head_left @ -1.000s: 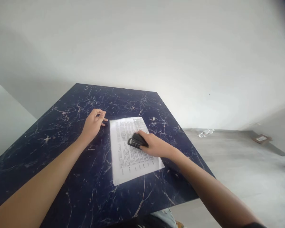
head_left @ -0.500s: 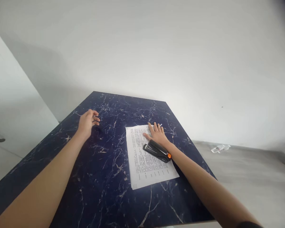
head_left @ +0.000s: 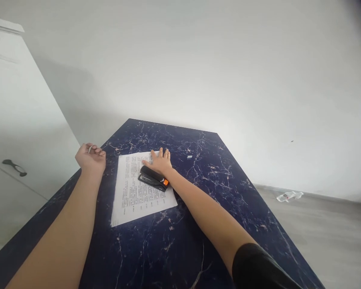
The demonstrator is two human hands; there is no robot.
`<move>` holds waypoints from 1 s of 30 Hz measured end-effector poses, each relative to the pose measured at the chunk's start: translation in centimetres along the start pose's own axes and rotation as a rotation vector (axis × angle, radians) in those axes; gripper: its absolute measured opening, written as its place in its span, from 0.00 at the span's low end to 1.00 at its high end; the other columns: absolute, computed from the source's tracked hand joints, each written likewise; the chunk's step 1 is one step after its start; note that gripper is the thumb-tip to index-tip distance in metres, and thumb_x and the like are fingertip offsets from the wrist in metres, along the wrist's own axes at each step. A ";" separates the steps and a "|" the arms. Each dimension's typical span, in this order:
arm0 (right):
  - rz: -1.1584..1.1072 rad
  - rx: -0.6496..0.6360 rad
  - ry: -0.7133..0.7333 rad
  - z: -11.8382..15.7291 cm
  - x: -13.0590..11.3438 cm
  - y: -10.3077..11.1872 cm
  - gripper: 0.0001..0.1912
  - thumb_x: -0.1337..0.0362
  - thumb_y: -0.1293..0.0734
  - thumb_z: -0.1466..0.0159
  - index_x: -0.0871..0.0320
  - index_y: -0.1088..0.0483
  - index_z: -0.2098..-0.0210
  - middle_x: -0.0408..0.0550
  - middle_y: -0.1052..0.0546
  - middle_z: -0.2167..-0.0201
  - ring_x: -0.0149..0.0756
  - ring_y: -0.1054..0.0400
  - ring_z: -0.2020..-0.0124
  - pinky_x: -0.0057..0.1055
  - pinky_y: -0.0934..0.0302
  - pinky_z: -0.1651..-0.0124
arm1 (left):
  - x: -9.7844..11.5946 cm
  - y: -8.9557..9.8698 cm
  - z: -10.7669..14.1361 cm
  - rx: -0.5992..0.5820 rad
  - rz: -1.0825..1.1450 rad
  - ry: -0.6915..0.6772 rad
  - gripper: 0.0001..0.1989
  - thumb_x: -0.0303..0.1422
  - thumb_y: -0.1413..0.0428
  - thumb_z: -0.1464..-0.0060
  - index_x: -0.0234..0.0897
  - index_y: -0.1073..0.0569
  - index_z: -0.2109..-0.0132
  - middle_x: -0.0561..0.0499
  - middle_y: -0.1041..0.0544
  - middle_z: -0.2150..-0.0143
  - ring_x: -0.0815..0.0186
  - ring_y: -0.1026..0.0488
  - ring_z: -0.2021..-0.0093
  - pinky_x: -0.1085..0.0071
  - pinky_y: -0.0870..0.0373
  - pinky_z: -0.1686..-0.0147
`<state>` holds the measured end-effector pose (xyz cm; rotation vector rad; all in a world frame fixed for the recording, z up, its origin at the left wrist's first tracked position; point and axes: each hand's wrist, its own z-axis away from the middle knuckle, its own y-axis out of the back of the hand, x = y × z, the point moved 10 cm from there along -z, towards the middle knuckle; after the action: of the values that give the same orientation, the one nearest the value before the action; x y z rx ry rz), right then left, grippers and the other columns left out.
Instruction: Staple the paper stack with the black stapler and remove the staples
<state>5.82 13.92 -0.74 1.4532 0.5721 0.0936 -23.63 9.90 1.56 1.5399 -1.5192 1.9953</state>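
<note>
My right hand (head_left: 161, 162) lies flat with spread fingers on the top part of a printed sheet of paper (head_left: 123, 200); the layered edge hints at more than one sheet. A black stapler (head_left: 152, 178) with an orange end rests on the paper, just below that hand and against the wrist. Over the table's left edge is my left hand (head_left: 92, 157), palm turned up and fingers curled in. A small pale bit shows between its thumb and fingers, too small to name. On the tabletop, right of the paper, lies a small whitish strip (head_left: 189, 157).
The dark blue marbled table (head_left: 228, 208) reaches back toward a pale wall (head_left: 198, 60). At left stands a white cabinet (head_left: 27, 108) with a dark handle (head_left: 15, 167). A crumpled clear plastic piece (head_left: 289, 196) lies on the grey floor at right.
The paper, with the stapler on it, has slid left under my right hand. The small strip now shows fully. My left hand has drawn left, turning palm up with fingers curled.
</note>
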 end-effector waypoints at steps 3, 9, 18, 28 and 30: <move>-0.004 0.026 0.071 -1.5 -3.1 -0.7 0.52 0.30 0.43 0.33 0.60 0.53 0.24 0.65 0.57 0.24 0.76 0.67 0.27 0.64 0.70 0.30 | -0.6 0.7 0.0 0.069 0.109 0.059 0.08 0.34 0.52 0.45 0.38 0.45 0.68 0.56 0.45 0.75 0.73 0.46 0.78 0.74 0.47 0.76; 0.007 0.170 0.071 0.0 -1.6 2.3 0.31 0.50 0.47 0.24 0.62 0.43 0.29 0.60 0.48 0.26 0.55 0.59 0.25 0.53 0.59 0.28 | -1.2 -0.5 0.1 0.026 0.135 0.097 0.09 0.33 0.47 0.49 0.40 0.42 0.69 0.57 0.43 0.76 0.73 0.44 0.80 0.76 0.45 0.79; 0.111 0.255 -0.254 6.2 13.9 8.7 0.17 0.68 0.38 0.34 0.61 0.22 0.50 0.63 0.25 0.49 0.53 0.33 0.43 0.45 0.37 0.43 | -2.2 -3.3 0.8 -0.075 -0.177 0.018 0.17 0.43 0.45 0.48 0.40 0.43 0.72 0.59 0.45 0.79 0.73 0.46 0.82 0.75 0.47 0.80; -0.043 0.246 0.141 -3.1 0.2 7.2 0.13 0.72 0.38 0.30 0.60 0.26 0.50 0.50 0.21 0.54 0.35 0.28 0.54 0.30 0.35 0.50 | -2.7 -8.2 4.0 -0.321 -1.277 -0.478 0.12 0.37 0.50 0.38 0.41 0.28 0.68 0.48 0.24 0.68 0.60 0.28 0.65 0.67 0.37 0.65; -0.036 0.231 0.222 -5.0 -2.7 6.5 0.08 0.66 0.35 0.28 0.60 0.27 0.51 0.50 0.23 0.51 0.38 0.28 0.52 0.36 0.32 0.49 | -3.8 -9.0 4.4 -0.426 -1.441 -0.522 0.11 0.35 0.50 0.38 0.41 0.29 0.67 0.46 0.24 0.66 0.57 0.27 0.62 0.66 0.36 0.62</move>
<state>3.22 18.27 6.23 1.6672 0.8117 0.1664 -13.30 11.93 3.48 2.0347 -0.4258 0.4569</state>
